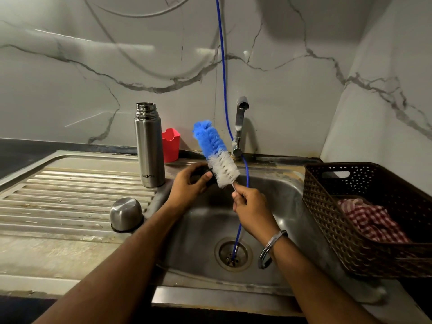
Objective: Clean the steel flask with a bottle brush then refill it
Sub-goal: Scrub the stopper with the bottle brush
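Fingers of my right hand (251, 208) are curled around the thin wire handle of the bottle brush (216, 152), gripping it just below the bristles. The brush head points up and to the left, tilted; its upper part is blue, its lower part white. Fingers of my left hand (190, 183) are curled around a small dark object (203, 176), thumb on top; what the object is cannot be determined. The white bristles lie just beside, possibly touching, that object. Both hands are held above the sink basin (287, 202).

Position of the steel flask (149, 146): upright on the ribbed draining board (58, 195), at its back right corner, left of the basin, mouth uncovered. It is apart from both hands. The steel cup lid (126, 213) rests upside down on the same board, nearer to me than the flask.

A red plastic holder (171, 143) stands just behind the flask. The tap (240, 127) rises behind the basin. A blue hose (223, 73) runs down the wall, past the tap, into the drain (233, 253). A brown woven basket (350, 225) sits to the right of the basin and contains a red checked cloth (371, 220). A metal bangle (272, 246) is on my right wrist.
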